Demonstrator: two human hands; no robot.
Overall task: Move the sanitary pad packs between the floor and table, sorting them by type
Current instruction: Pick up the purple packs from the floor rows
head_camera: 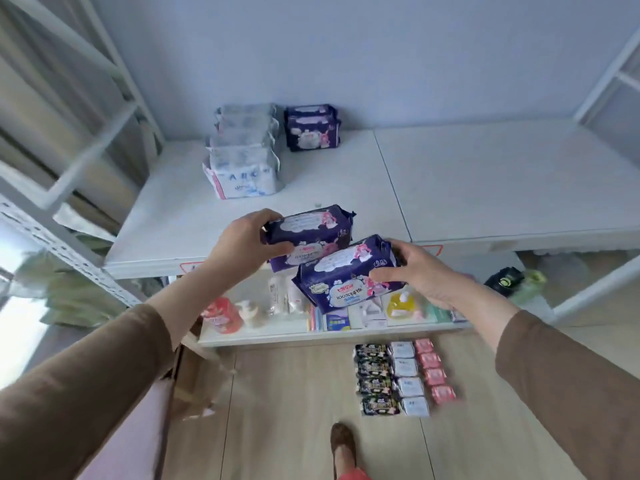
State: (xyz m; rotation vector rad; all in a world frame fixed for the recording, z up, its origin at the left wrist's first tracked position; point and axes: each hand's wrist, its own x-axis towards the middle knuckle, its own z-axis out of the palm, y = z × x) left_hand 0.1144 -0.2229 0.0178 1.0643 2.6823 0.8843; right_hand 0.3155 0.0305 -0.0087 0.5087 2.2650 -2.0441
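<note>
The left hand and right hand each gripped a purple pack above the table's front edge, hiding lower-shelf bottles, with white packs stacked near its back-left corner.

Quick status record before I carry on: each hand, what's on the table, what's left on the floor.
left hand: holds a purple pack above the table's front edge
right hand: holds a second purple pack, lower and nearer
table: row of white packs at back left; purple stack beside it
floor: rows of black packs, white small packs, pink packs
</note>
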